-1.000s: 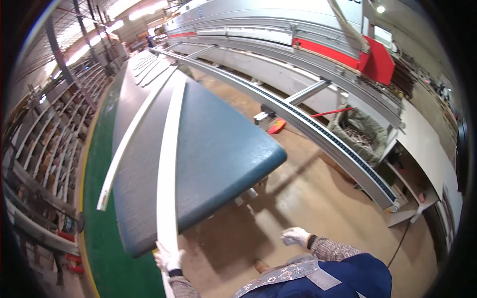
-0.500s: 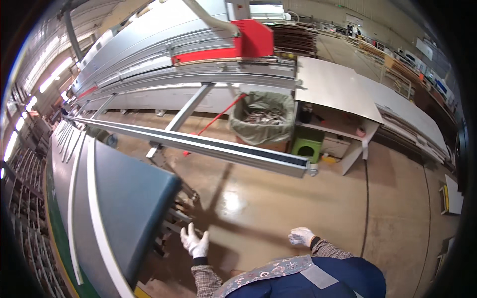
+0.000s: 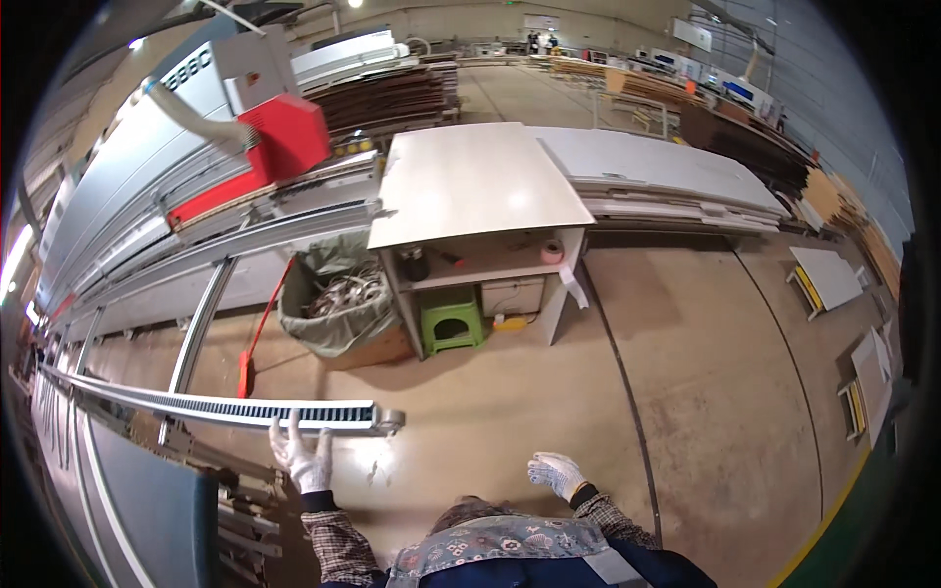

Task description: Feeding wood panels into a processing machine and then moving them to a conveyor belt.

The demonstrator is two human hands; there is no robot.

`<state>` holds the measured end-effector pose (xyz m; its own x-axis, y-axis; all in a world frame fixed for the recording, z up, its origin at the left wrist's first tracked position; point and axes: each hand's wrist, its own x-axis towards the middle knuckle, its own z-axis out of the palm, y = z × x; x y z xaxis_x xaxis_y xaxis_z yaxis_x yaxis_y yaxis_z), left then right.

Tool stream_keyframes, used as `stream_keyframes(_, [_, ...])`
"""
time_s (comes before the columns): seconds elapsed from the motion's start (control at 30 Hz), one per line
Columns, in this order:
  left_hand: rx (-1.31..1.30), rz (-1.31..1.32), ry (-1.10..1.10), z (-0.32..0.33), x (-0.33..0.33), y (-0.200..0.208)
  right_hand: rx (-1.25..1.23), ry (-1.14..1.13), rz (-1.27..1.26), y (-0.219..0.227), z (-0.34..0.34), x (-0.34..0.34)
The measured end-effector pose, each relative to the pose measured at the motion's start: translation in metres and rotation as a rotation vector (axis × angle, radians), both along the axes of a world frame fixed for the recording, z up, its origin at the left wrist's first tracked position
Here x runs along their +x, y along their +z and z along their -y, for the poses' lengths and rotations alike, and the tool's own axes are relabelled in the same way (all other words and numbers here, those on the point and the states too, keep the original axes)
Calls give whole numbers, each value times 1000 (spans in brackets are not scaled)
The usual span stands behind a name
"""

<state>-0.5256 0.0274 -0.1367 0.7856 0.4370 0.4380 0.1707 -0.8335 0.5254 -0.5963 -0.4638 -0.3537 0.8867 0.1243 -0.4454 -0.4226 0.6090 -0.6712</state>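
Observation:
My left hand (image 3: 303, 457), in a white work glove, is raised with its fingers spread and nothing in it. Behind it lies the end of a long metal rail (image 3: 323, 412) with a dark ribbed strip along its top; whether the fingertips touch it I cannot tell. My right hand (image 3: 557, 474), gloved the same way, hangs over the bare floor in front of my body. Its fingers are stretched out and it holds nothing. Left of my left hand, a dark padded conveyor bed (image 3: 162, 500) carries long white strips (image 3: 106, 500).
Ahead stands a pale-topped table (image 3: 480, 181) with a green stool (image 3: 454, 321) beneath. Left of it are a lined scrap bin (image 3: 343, 328), a red broom (image 3: 246, 372) and a large machine with a red cover (image 3: 289, 137). Stacked white boards (image 3: 657, 171) reach right; flat panels (image 3: 828, 277) lie beyond.
My view has swung to the right, so the table, bin and rail now sit further left. Both hands stay raised and empty, the left one now in front of the rail's end.

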Motion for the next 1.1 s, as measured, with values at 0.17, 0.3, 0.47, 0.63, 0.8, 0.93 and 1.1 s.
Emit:
stream_keyframes(0.17, [136, -72, 73, 7, 75, -19, 149, -59, -17, -15, 33, 51])
stream_keyframes(0.3, [40, -36, 31, 45, 117, -28, -451, 198, 334, -41, 59, 104])
stream_keyframes(0.47, [-22, -51, -64, 44, 120, 6, 209, 132, -192, 6, 71, 245])
stream_keyframes(0.63, [-21, -198, 69, 79, 145, 28, -49, 196, 10, 51, 93, 394])
stream_keyframes(0.8, [94, -221, 181, 60, 137, 7, 120, 121, 151, 123, 69, 487])
stream_keyframes(0.93, [31, -206, 133, 57, 147, -8, 257, 171, 25, 108, 57, 531])
stream_keyframes(1.1, [26, -286, 247, 85, 168, 20, 367, 258, 4, 122, 17, 599])
